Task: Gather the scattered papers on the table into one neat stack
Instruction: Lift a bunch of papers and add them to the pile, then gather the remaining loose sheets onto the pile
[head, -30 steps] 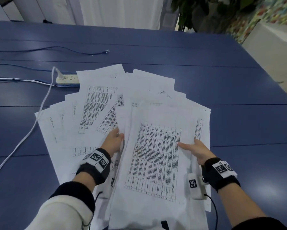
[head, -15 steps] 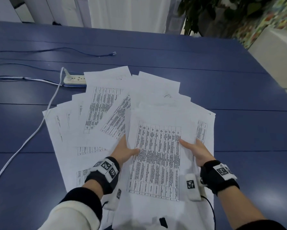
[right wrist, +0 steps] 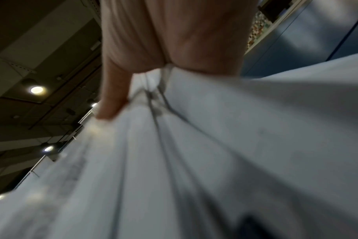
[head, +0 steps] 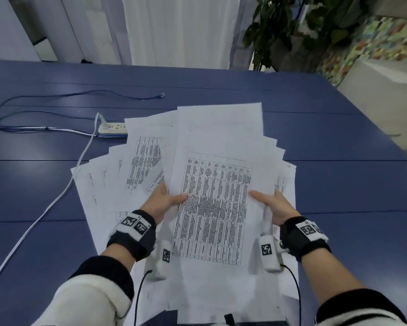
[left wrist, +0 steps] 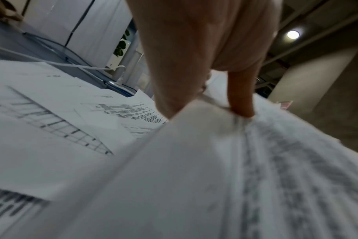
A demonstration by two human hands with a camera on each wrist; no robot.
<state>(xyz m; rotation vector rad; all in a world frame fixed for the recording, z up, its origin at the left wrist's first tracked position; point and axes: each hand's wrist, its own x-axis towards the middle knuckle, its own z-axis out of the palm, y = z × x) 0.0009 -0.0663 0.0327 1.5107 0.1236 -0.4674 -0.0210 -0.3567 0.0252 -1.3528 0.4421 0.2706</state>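
I have both hands on a bundle of white printed paper sheets [head: 211, 203], raised at a tilt above the blue counter [head: 339, 184]. My left hand [head: 161, 202] pinches its left edge, thumb on the printed table, fingers underneath; my right hand [head: 274, 204] pinches the right edge the same way. More loose white sheets [head: 117, 184] lie fanned out on the counter to the left, their far edge touching a white power strip [head: 113, 128] with its white cable [head: 44, 212].
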